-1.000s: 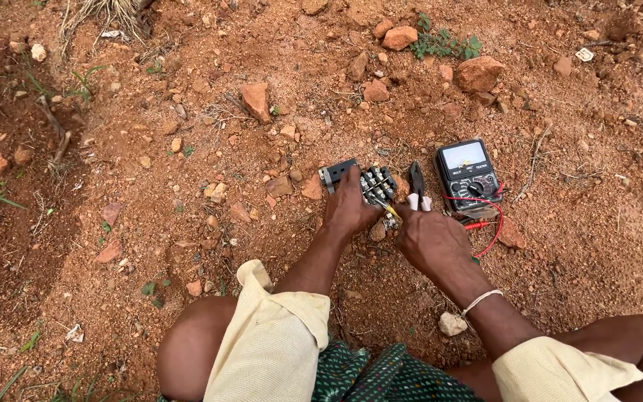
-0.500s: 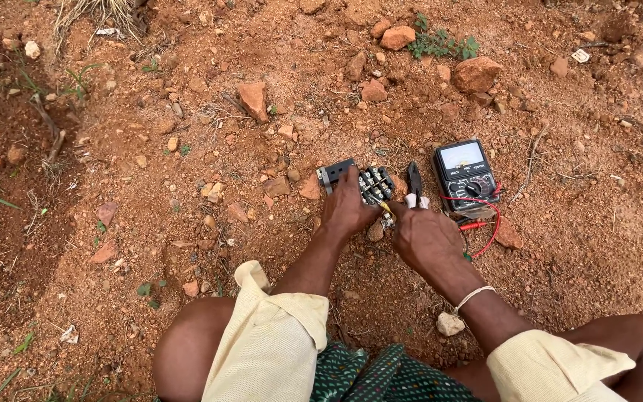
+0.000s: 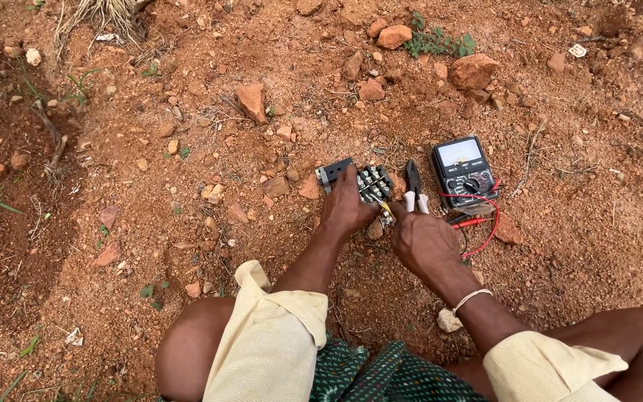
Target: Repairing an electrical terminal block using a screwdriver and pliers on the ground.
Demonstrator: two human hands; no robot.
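Sitting on bare red dirt (image 3: 150,186), the person has both hands down on a small black terminal block (image 3: 362,181) that lies on the ground right in front of the knees. Left hand (image 3: 346,207) rests over the block's left half, fingers curled down onto it, pinning it in place. Right hand (image 3: 426,242) is closed up just beside the block's lower right corner, fingertips pinched at something small there; can't tell what, it's too tiny. Pliers (image 3: 414,186) with white handles lie just right of the block, and a black meter (image 3: 463,171) sits next to those, its red lead (image 3: 478,219) looping down past the right hand. Stones (image 3: 474,71) are scattered all over, well apart from the work.
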